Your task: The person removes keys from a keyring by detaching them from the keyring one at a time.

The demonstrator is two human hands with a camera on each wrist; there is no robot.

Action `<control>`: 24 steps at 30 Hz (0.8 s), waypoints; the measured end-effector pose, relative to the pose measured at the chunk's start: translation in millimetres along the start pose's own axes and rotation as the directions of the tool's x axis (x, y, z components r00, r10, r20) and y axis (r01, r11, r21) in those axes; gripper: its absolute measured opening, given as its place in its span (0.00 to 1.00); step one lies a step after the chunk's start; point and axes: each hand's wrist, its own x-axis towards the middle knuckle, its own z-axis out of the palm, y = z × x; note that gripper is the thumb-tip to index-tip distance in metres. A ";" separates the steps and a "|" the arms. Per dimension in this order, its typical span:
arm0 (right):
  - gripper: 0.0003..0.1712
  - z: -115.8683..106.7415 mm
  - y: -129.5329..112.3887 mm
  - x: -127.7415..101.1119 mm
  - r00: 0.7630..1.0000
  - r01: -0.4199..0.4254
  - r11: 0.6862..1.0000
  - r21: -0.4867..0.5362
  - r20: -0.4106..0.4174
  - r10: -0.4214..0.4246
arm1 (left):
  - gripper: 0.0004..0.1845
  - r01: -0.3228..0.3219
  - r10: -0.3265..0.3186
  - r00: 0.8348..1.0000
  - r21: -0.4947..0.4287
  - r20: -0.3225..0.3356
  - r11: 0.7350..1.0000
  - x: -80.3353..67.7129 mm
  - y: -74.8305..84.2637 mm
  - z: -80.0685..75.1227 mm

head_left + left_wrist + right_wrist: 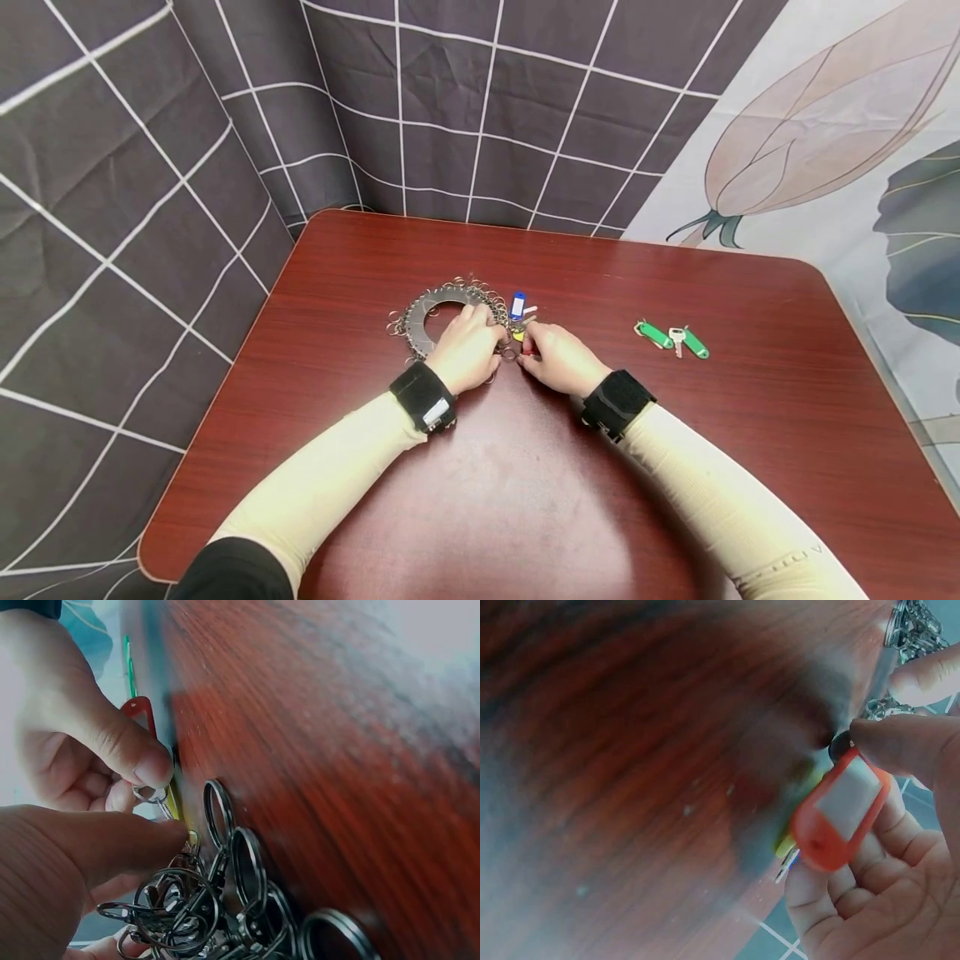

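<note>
Head view: a reddish-brown, wood-grained worktop (750,400) with rounded corners is being lit so that a pale glare is spreading over its near half. Behind it and to the left, dark grey cloth (442,108) crossed by white grid lines is hanging in creases; at the right, a pale cloth (795,125) printed with a large pink bud and dark leaves is being seen. On the worktop, left of the middle, a flat grey ring (415,325) is lying, its rim being crowded with metal clasps (187,900) and split rings. At its right edge some of these clasps are being pinched by the left hand (465,350), its fingers being closed on them. Just beside it, a red tag (847,810) with a white label is being held by its small ring in the right hand (558,358), thumb and forefinger being clamped together on that ring. Near both hands, a blue tag (518,306) and a yellow tag (517,337) are lying. Well apart at the right, two green tags (696,342) are resting, a silver key (678,340) between them. Cream sleeves (352,458) and black wristbands (423,396) are being worn.
</note>
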 end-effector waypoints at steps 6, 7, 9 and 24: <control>0.10 -3.9 -0.4 -2.1 0.999 -0.040 0.998 0.038 0.017 0.039 | 0.09 -0.006 0.007 1.000 -0.014 0.021 1.000 0.7 3.6 -1.5; 0.10 -5.2 -0.8 -2.2 0.999 -0.040 0.998 0.048 0.012 0.039 | 0.09 -0.006 0.007 1.000 -0.017 0.025 1.000 0.7 4.1 -1.3; 0.10 -8.3 -1.9 -2.2 0.999 -0.040 0.997 0.066 -0.006 0.041 | 0.09 -0.009 0.009 1.000 -0.023 0.025 1.000 0.7 4.8 -0.8; 0.08 -17.5 -4.7 2.2 0.998 -0.065 0.967 0.248 -0.003 0.067 | 0.04 -0.034 0.032 0.998 -0.039 -0.060 0.999 4.1 3.1 5.0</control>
